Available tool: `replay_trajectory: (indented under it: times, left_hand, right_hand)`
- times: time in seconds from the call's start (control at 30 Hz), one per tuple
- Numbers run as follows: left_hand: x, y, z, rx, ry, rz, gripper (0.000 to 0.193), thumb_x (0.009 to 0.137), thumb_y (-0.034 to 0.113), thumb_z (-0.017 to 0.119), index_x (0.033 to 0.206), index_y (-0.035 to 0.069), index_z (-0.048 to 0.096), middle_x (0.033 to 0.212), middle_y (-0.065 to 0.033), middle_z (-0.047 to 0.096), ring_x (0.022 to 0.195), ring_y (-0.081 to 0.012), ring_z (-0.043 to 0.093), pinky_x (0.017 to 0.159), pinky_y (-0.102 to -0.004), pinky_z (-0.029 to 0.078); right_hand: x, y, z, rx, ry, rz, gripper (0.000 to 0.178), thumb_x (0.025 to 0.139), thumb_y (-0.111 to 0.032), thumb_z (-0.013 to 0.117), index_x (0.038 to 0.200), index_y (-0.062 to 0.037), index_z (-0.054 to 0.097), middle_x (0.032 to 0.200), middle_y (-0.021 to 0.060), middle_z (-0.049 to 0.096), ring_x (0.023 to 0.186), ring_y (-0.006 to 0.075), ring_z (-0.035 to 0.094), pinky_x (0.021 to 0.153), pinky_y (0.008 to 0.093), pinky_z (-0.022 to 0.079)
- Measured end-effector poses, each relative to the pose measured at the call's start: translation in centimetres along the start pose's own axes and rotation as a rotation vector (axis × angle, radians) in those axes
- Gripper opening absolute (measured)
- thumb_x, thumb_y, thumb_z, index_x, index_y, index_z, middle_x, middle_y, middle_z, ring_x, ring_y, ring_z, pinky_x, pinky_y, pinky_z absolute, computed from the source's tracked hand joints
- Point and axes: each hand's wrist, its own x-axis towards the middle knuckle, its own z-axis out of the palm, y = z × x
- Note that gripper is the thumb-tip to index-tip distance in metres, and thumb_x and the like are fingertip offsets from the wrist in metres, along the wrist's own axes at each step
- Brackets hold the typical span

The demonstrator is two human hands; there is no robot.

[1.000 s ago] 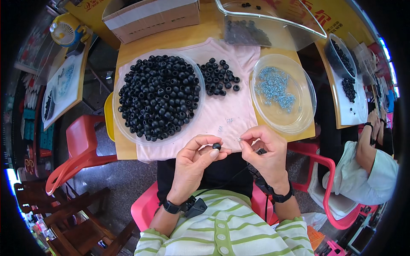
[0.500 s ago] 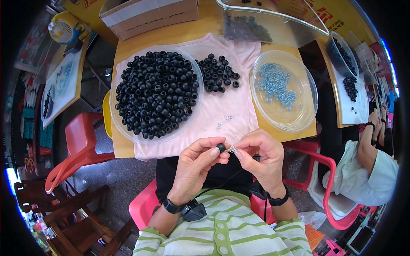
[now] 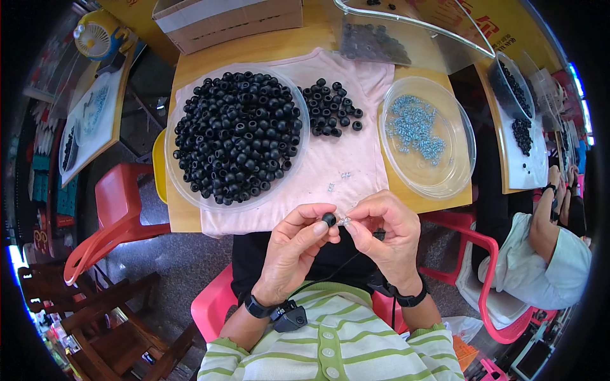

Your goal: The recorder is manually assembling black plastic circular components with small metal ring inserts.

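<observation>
Pink cloth (image 3: 356, 155) is lying over the wooden table (image 3: 292, 44). At six o'clock, your left hand (image 3: 293, 241) is pinching a round black bead (image 3: 329, 219); your right hand (image 3: 391, 232) is pinching a tiny clear piece (image 3: 344, 221) beside it. Heaped black beads (image 3: 238, 140) are sitting at ten.

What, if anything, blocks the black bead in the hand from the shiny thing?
Nothing visible: the left hand pinches the black bead close beside the shiny thing in the right hand. Whether they touch is too small to tell.
</observation>
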Motion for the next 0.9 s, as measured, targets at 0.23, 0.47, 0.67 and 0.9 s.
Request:
replay_trajectory:
  times: [0.23, 0.47, 0.67, 0.9]
  left_hand:
    - [-0.4, 0.2, -0.5, 0.03, -0.033, -0.026, 0.023, 0.096, 0.004, 0.059, 0.119, 0.0, 0.058, 0.11, -0.0123, 0.066, 0.096, -0.0166, 0.068, 0.088, -0.0292, 0.057]
    - [-0.5, 0.3, -0.8, 0.028, -0.028, -0.001, 0.023, 0.095, 0.002, 0.06, 0.118, 0.0, 0.059, 0.108, -0.0123, 0.067, 0.096, -0.0173, 0.068, 0.087, -0.0295, 0.056]
    - [-0.5, 0.5, -1.1, 0.023, -0.033, 0.016, 0.024, 0.095, 0.002, 0.06, 0.119, 0.0, 0.059, 0.107, -0.0119, 0.067, 0.095, -0.0168, 0.067, 0.087, -0.0288, 0.056]
    - [-1.0, 1.5, -1.2, -0.073, 0.013, 0.015, 0.023, 0.094, 0.0, 0.06, 0.117, 0.0, 0.061, 0.106, -0.0098, 0.068, 0.093, -0.0147, 0.066, 0.086, -0.0284, 0.054]
  right_hand:
    - [0.4, -0.2, 0.5, -0.012, -0.034, -0.039, 0.012, 0.079, 0.001, 0.073, 0.089, -0.0032, 0.069, 0.087, 0.0038, 0.067, 0.064, 0.006, 0.057, 0.052, 0.0188, 0.044]
    - [0.8, -0.7, 0.6, -0.065, -0.081, -0.057, 0.012, 0.08, 0.001, 0.074, 0.09, -0.0023, 0.068, 0.087, 0.0054, 0.067, 0.063, 0.0057, 0.059, 0.049, 0.0185, 0.043]
    - [1.1, -1.0, 1.2, -0.064, -0.11, -0.046, 0.013, 0.08, 0.002, 0.074, 0.091, -0.0021, 0.068, 0.087, 0.0056, 0.067, 0.065, 0.0065, 0.062, 0.048, 0.0194, 0.044]
    - [1.6, -1.2, 2.1, -0.506, -0.158, -0.504, 0.033, 0.07, 0.001, 0.077, 0.103, -0.0003, 0.07, 0.084, 0.0065, 0.064, 0.064, 0.0141, 0.062, 0.048, 0.0237, 0.046]
